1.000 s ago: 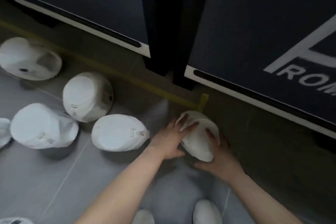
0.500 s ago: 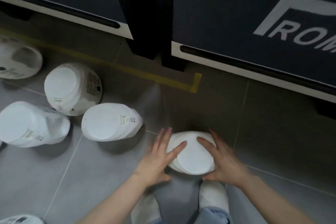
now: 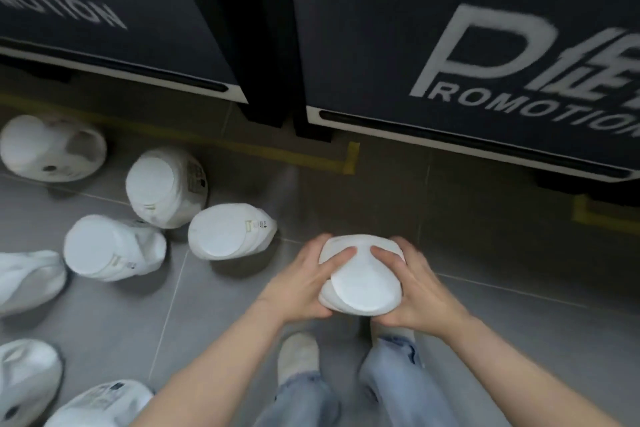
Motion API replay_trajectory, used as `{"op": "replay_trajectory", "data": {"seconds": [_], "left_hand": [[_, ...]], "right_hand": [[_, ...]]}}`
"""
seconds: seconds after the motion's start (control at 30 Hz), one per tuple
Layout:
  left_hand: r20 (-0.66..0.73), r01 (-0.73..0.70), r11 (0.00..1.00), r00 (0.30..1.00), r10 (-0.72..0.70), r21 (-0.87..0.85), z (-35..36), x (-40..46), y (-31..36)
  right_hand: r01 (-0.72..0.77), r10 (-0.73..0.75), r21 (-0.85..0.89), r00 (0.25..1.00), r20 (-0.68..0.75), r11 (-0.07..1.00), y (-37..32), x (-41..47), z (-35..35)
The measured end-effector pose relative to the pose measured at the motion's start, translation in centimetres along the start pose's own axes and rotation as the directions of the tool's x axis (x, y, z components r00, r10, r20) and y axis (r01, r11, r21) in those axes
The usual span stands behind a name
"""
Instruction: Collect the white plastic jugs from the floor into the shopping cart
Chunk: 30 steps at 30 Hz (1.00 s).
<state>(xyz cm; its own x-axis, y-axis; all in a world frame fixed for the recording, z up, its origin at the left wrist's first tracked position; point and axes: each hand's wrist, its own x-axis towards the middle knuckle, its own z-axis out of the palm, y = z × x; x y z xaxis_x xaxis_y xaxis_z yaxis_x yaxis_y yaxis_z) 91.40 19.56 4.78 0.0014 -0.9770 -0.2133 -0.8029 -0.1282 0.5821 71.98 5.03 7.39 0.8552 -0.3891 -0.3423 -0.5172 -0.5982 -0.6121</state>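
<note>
I hold one white plastic jug (image 3: 363,284) between both hands, its flat bottom turned up toward me, above my feet. My left hand (image 3: 304,282) grips its left side with fingers curled over the top. My right hand (image 3: 414,288) grips the right side the same way. Several more white jugs lie on their sides on the grey tiled floor at the left, the nearest one (image 3: 228,230) just left of my left hand. No shopping cart is in view.
Two dark display stands (image 3: 450,45) with white "PROMOTION" lettering rise along the far side. Yellow tape (image 3: 349,158) marks the floor in front of them. My shoes (image 3: 298,354) and jeans show below the held jug.
The jug has come up off the floor between both hands, which now curl tighter round it. The view has pulled back and more jugs show at the lower left.
</note>
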Motion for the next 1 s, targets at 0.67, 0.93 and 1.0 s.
{"op": "replay_trajectory", "data": {"seconds": [0.67,0.93,1.0], "left_hand": [[0.375,-0.545,0.819,0.808,0.455,0.18,-31.0,-1.6,35.1],[0.469,-0.725,0.665,0.657,0.591,0.178,-27.9,4.3,52.0],[0.466,-0.754,0.634,0.629,0.622,0.173,-25.8,6.1,56.8]], "right_hand": [[-0.293,0.357,0.215,0.846,-0.396,0.932,-23.1,-30.3,-27.5],[-0.389,0.547,0.389,0.663,-0.511,0.835,-17.5,-43.3,-32.4],[-0.401,0.576,0.417,0.626,-0.526,0.816,-15.0,-47.5,-33.9]]}}
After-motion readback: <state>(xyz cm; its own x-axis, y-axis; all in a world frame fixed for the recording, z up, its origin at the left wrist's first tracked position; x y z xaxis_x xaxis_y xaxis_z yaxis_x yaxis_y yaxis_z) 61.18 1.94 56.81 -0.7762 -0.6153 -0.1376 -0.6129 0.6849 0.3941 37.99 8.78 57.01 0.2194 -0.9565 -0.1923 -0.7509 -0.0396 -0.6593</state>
